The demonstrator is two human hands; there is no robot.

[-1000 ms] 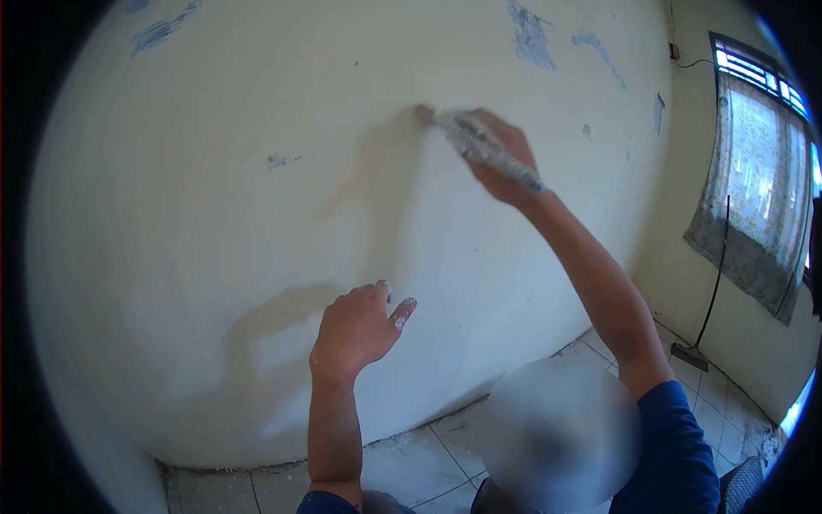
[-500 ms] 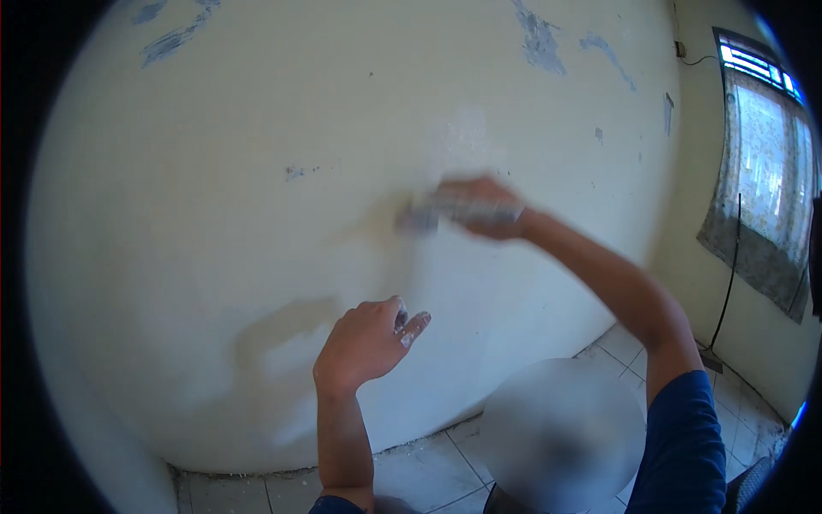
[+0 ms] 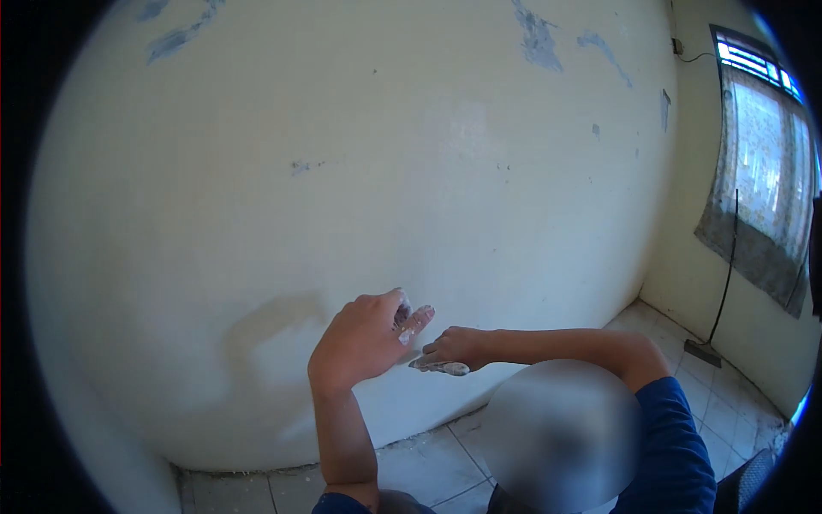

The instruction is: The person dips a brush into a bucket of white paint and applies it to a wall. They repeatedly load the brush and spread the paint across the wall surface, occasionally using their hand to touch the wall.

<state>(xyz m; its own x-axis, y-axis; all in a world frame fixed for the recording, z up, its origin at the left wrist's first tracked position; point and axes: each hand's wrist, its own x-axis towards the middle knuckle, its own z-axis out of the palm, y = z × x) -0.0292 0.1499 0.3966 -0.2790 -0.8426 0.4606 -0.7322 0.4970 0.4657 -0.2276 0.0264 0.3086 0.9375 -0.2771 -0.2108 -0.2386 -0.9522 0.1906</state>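
My right hand (image 3: 462, 346) is closed on a putty knife (image 3: 452, 368), whose putty-smeared handle end juts out below the fist. Its blade points toward my left hand (image 3: 360, 343) and is mostly hidden. The left hand is raised in front of the wall, just left of the knife. Its fingers curl inward, with the thumb held out beside them. White putty coats the thumb and fingertips; whether something sits between them I cannot make out. Behind both hands stands a cream wall (image 3: 257, 231), with a paler damp-looking patch (image 3: 467, 128) above them.
Grey filler marks (image 3: 538, 38) show high on the wall. At right are a curtained window (image 3: 762, 154) and a long-handled floor tool (image 3: 702, 352) leaning by the corner. White floor tiles (image 3: 428, 467) run along the wall's foot. A blurred round patch (image 3: 561, 441) covers the area between my arms.
My right hand has come down from the wall with the putty knife and is now beside my left hand. The left hand has stayed nearly in place.
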